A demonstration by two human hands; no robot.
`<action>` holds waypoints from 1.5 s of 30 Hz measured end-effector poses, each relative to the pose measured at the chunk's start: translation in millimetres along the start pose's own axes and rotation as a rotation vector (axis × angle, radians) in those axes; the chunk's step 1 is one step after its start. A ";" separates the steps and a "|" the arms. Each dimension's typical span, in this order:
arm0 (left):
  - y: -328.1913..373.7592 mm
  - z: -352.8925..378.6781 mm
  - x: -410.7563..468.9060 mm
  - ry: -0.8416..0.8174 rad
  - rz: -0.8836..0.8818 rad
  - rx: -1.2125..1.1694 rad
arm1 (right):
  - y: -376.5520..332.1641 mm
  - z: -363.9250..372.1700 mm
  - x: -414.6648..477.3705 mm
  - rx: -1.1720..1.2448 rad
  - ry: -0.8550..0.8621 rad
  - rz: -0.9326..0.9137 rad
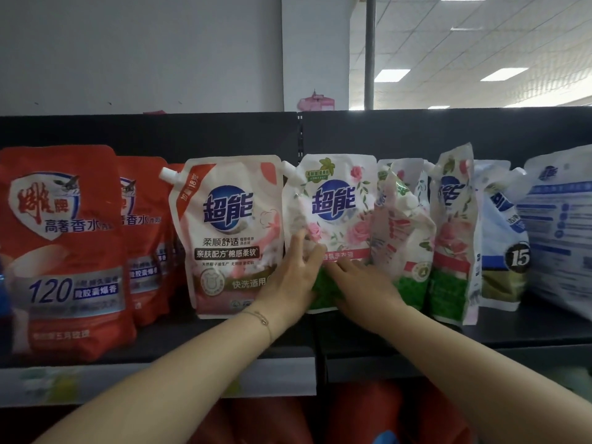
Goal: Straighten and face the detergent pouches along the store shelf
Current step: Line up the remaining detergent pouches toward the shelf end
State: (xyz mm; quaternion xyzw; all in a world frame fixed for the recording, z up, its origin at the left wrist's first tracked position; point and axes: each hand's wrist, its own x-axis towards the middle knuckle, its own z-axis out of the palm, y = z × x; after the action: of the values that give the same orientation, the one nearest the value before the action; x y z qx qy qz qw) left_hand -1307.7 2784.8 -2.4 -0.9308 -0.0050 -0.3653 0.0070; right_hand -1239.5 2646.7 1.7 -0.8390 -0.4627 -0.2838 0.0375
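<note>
White film printed with roses made up the pouch [336,213] you were working on. It stood mid-shelf [192,334], between a pink pouch [230,232] on its left and a crumpled pouch [400,238] leaning against its right side.

Your left hand [288,277] lay with straight fingers along the rose pouch's lower left edge. Your right hand [362,283] pressed flat on its green base. Neither looked curled round anything, though both thumbs were hidden.

The likeliest slip, as I judged it, was the pouch slumping or sliding forward. It was soft and sat near the shelf's front lip, with only flat palms steadying it. A push to the right would have squashed the crumpled pouch further. A nudge to the left could have caught its spout on the pink pouch's top corner and dragged that one askew.

The rose pouch faced nearly front, its logo readable, but it tilted a little and its left side was creased. To the right, a side-on pouch [455,235] showed only its edge, and the blue pouches [503,245] beyond were turned away. The red pouches [64,245] at far left faced front.
</note>
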 end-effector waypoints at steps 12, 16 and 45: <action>-4.8 36.1 28.1 -0.338 -0.033 0.341 | 13.4 41.6 37.2 0.141 -0.057 0.135; -5.2 32.2 38.2 -0.436 -0.103 0.121 | 16.5 34.9 41.2 0.203 -0.202 0.159; 40.1 12.1 24.4 -0.335 -0.086 -0.336 | 50.3 -31.0 -66.1 0.090 0.099 0.287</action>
State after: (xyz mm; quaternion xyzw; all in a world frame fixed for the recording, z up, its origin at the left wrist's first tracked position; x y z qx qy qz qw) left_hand -1281.0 2745.1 5.0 -0.9654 0.0152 -0.2016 -0.1645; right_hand -1240.2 2558.0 3.9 -0.8790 -0.3477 -0.2956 0.1379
